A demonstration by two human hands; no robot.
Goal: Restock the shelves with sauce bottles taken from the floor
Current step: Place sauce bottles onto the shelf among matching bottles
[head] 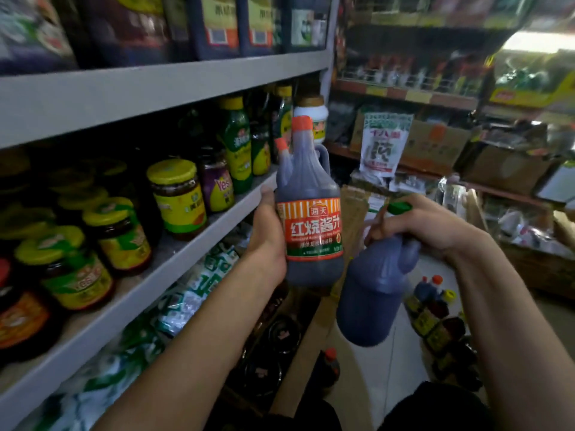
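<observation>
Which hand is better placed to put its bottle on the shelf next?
Left. The left hand holds the orange-capped bottle upright, close beside the front edge of the shelf. The right hand holds the green-capped bottle tilted, lower and farther out over the aisle.

The grey shelf (174, 262), from 9 to 11 o'clock, carries jars (177, 197) with yellow lids and, farther back, green bottles (238, 144). The shelf above (155, 88), at 12 o'clock, carries dark jugs (214, 26). On the floor (382, 368), sauce bottles (435, 309) stand at 4 o'clock and a lone bottle (330, 365) at 6 o'clock.
</observation>
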